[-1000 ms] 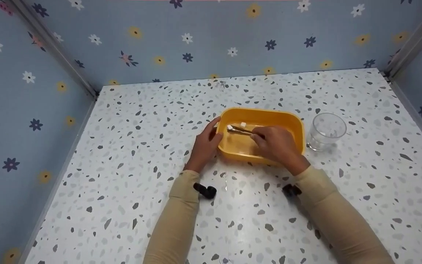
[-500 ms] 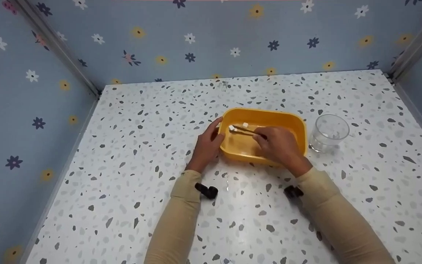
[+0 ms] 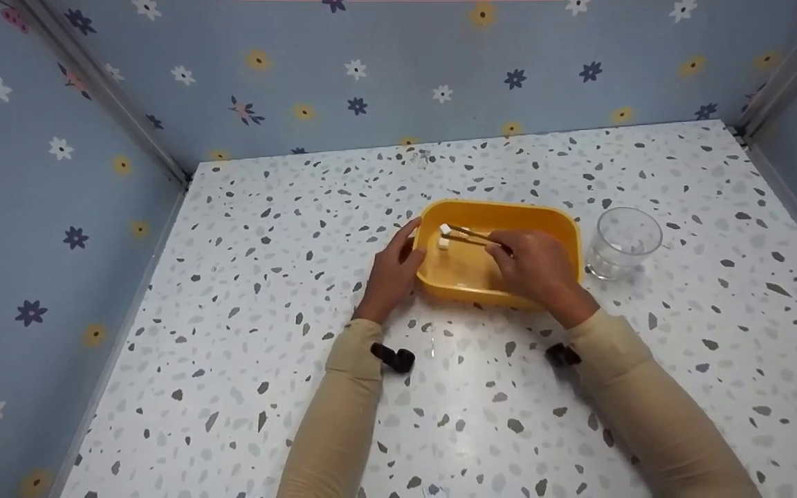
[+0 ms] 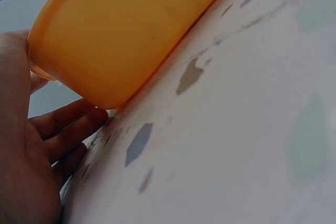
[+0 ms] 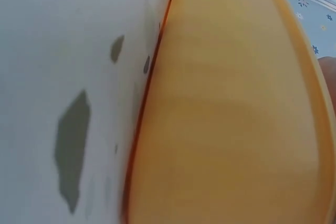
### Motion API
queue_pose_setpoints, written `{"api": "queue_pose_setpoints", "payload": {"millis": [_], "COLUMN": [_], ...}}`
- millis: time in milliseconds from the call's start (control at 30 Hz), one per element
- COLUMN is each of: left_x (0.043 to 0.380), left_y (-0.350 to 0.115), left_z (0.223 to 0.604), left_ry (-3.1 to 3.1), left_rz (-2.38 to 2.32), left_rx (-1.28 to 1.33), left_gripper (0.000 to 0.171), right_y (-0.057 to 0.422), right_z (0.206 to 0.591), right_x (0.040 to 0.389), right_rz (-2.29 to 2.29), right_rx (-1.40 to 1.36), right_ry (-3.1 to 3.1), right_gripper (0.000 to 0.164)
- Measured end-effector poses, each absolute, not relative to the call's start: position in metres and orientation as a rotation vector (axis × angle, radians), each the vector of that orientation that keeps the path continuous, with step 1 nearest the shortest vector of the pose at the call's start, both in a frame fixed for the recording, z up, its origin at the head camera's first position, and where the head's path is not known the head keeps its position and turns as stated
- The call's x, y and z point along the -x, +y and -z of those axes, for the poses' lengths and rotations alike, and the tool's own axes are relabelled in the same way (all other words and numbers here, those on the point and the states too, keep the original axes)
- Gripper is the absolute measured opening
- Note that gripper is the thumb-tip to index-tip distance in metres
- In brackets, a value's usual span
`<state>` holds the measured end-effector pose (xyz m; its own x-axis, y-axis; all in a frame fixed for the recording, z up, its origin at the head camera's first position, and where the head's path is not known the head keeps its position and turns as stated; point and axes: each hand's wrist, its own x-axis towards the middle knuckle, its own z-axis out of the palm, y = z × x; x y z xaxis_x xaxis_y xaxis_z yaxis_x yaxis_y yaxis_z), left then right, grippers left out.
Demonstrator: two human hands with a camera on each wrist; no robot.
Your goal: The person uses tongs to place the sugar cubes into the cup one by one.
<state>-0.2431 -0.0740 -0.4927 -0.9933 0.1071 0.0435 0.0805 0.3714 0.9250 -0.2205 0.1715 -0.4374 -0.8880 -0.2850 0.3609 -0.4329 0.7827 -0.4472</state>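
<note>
My right hand [image 3: 540, 270] pinches dark, slim tweezers [image 3: 478, 237] over the yellow tub [image 3: 433, 280]. At the tweezers' tip is a small white cube [image 3: 445, 229]; whether it is gripped is too small to tell. A second white cube [image 3: 444, 243] lies just below it in the tub, and a third [image 3: 465, 231] shows partly behind the tweezers. My left hand [image 3: 390, 273] rests against the tub's left end, thumb by the rim. In the left wrist view its fingers [image 4: 79, 129] reach loosely to the tub's base. The right wrist view shows mostly tub wall [image 5: 226, 108].
A clear drinking glass [image 3: 623, 242] stands right of the tub, with small whitish bits inside. The speckled white tabletop [image 3: 232, 277] is bounded by flowered blue panels [image 3: 398, 76] at the back and sides.
The tweezers have moved slightly up and right, their arms spread wider. A white cube is now at their tip, with another showing below it. My left hand stays at the tub.
</note>
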Motion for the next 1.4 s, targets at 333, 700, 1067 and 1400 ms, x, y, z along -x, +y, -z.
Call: {"api": "queue_pose_setpoints", "payload": {"millis": [333,700,1067,1400], "left_x": [0.243,0.241,0.241,0.241], "left_y": [-0.071,-0.076,-0.074,-0.073], "left_z": [0.498,0.496,0.493,0.488], "left_ry": [2.568,2.574,2.582,2.596], "left_rz": [-1.727,-1.725,-1.725,-1.711], "left_rx": [-0.172,-0.102,-0.148,-0.161], "left_gripper": [0.052,0.052,0.051,0.052], "right_y": [0.185,0.19,0.201,0.214], "right_z": [0.442,0.438,0.439,0.428], "right_x": [0.209,0.2,0.192,0.191], "right_rz": [-0.742,-0.674,-0.634,-0.635], "right_rx": [-0.569,-0.612,-0.64,-0.581], "right_ry": [-2.621,-2.577,-2.496,-2.484], "right_gripper": [0.018,0.018,0.015,0.014]}}
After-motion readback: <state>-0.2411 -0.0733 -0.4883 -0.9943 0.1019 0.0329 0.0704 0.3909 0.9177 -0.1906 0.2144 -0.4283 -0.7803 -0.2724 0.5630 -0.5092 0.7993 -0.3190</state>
